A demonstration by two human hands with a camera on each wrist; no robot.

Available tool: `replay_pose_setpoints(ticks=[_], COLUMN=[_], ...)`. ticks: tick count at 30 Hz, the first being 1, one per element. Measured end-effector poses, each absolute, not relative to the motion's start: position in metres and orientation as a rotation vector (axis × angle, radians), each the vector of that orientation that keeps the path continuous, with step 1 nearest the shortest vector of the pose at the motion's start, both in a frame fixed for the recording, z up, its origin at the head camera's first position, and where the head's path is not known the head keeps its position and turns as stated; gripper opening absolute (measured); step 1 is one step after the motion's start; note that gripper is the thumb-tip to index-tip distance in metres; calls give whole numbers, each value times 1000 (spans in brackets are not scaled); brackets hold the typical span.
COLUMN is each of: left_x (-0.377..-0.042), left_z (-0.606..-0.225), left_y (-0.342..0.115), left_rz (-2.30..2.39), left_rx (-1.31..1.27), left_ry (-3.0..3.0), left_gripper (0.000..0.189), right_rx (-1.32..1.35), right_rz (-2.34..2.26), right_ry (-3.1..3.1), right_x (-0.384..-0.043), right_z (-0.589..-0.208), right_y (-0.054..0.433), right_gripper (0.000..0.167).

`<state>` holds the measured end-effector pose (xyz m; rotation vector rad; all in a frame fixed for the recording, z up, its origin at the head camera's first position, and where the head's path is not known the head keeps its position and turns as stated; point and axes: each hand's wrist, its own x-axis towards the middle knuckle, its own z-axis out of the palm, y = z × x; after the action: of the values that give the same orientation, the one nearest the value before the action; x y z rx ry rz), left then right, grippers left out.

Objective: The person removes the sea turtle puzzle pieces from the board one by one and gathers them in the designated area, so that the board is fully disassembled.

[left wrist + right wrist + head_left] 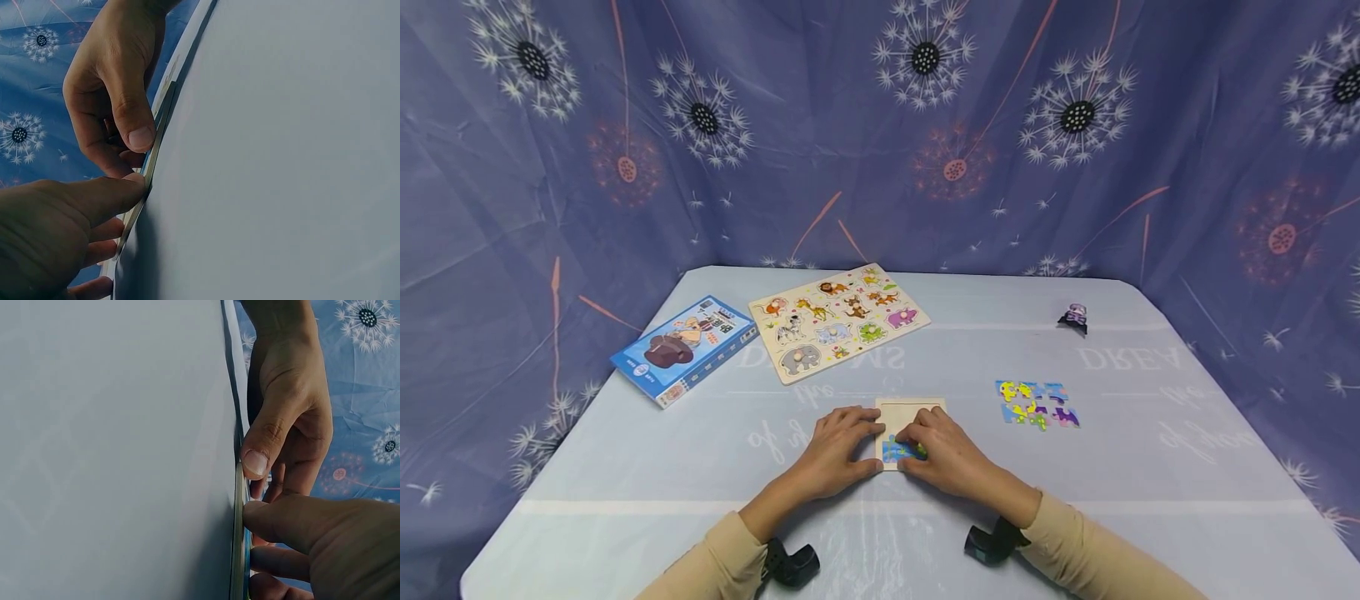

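A small wooden puzzle tray [910, 410] lies on the table in front of me. Blue puzzle pieces [892, 451] with green parts fill its near section, while bare wood shows in the far section. Along the tray's left edge, my left hand [838, 450] rests its fingertips and thumb, the thumb at the near corner. My right hand [951, 454] reaches over the right edge with bent index finger and thumb, pinching a puzzle piece [921, 451] low in the tray; the hand partly covers it. Both wrist views show the tray's thin edge [164, 119] beside the thumbs.
To the right lie several joined and loose puzzle pieces [1037, 405] in yellow, blue and purple. A wooden animal knob puzzle [842, 321] and a blue box [685, 348] sit at back left. A dark hair clip [1074, 318] lies at back right. A patterned curtain [820, 133] hangs behind.
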<state>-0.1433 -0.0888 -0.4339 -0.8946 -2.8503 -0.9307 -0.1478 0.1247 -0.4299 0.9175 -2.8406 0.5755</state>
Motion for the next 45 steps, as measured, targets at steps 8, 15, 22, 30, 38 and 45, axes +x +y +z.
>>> replay_pose_setpoints(ticks=[8, 15, 22, 30, 38, 45], left_x=[-143, -144, -144, -145, -144, -144], left_z=[-434, -433, -433, -433, -433, -433], left_y=[-88, -88, -88, -88, -88, -89], left_rz=[-931, -933, -935, -929, -927, -926], left_rx=[-896, -893, -893, -893, -892, -890], left_ry=[-2857, -2851, -2851, -2855, -2857, -2856], left_gripper=[46, 46, 46, 46, 46, 47], right_rx=[922, 931, 906, 886, 878, 872], right_rz=[572, 584, 626, 669, 679, 673], right_ry=[-2828, -2829, -2871, -2875, -2870, -2873], right_x=[-147, -150, -151, -150, -149, -149], right_z=[-429, -429, -427, -427, -429, -428], right_y=[124, 124, 123, 123, 122, 122], right_gripper=[28, 28, 28, 29, 29, 27])
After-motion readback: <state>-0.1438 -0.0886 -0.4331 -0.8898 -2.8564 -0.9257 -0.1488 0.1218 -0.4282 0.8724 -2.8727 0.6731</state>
